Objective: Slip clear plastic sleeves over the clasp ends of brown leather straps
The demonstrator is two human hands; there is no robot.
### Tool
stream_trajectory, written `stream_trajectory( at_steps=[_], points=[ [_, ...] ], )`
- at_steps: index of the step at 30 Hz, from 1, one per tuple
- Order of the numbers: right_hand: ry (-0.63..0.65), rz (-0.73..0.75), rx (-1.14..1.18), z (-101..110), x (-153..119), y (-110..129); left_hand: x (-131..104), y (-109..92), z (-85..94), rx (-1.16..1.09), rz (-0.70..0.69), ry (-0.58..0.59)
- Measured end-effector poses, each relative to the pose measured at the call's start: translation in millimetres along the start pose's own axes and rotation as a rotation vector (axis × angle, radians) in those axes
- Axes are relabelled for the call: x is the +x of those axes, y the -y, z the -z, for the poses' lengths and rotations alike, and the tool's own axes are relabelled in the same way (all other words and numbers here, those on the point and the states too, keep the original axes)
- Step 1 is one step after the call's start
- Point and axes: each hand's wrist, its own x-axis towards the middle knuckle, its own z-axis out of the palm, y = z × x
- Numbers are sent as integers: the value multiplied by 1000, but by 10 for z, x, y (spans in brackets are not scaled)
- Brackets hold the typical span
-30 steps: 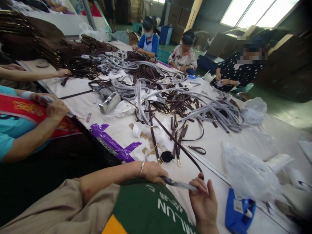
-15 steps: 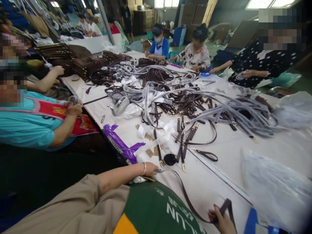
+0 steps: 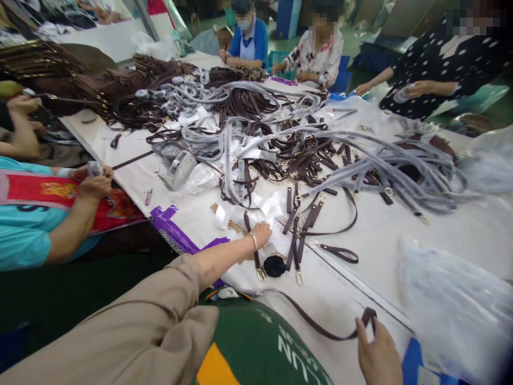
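Note:
A long brown strap (image 3: 308, 316) runs along the near table edge, with one end by my green apron. At its other end, the strap folds into a small loop between the thumb and fingers of my right hand (image 3: 380, 350). My left hand (image 3: 261, 235), a bracelet at its wrist, is over the crumpled white sheets (image 3: 272, 207) and touches them or hovers just above. Its fingertips are hidden, so what they hold cannot be made out. Close by lie a round black pad (image 3: 274, 266), brown straps with gold clips (image 3: 296, 243) and a wrist loop (image 3: 340, 253).
A large pile of brown and grey-wrapped straps (image 3: 280, 139) covers the table's middle. Purple tape (image 3: 172, 229) lines the left edge. A tape dispenser (image 3: 180, 170) and clear plastic bags (image 3: 452, 299) lie on the table. Co-workers sit or stand around it.
My left hand has left the strap's near end and moved forward to the white sheets. My right hand still holds the loop, turned more upright. The view has tilted down.

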Motion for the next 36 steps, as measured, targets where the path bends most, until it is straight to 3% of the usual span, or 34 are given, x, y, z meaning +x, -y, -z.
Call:
stream_trajectory(
  at_steps=[5,12,15,18,20,22,24,27,29,32,34,36],
  points=[
    [31,79,49,-48,-115,290,228,93,46,25,-35,18],
    [218,226,369,-350,-354,986,13,72,98,38,-42,97],
    [237,238,445,-334,-418,1138,-64,86,276,-6,-43,38],
    [287,134,521,-236,-470,1236,-154,60,576,-84,-91,-59],
    [367,11,605,-160,-509,1358,-275,-62,738,-145,-161,-96],
    [459,-118,809,-95,-554,1554,-468,-282,783,-225,-271,-106],
    [559,-209,1112,-59,-601,1790,-721,-544,684,-339,-415,-92],
    [674,-292,1444,-72,-631,2079,-1119,-819,366,-489,-580,-8],
    [627,-371,1506,-108,-608,2167,-1326,-827,177,-535,-589,94],
    [423,-420,1523,-126,-547,2176,-1497,-596,92,-563,-453,302],
    [326,-352,1468,-87,-529,2178,-1537,-377,165,-551,-355,435],
    [344,-204,1273,-26,-554,2227,-1544,-204,282,-582,-346,512]
  ],
)
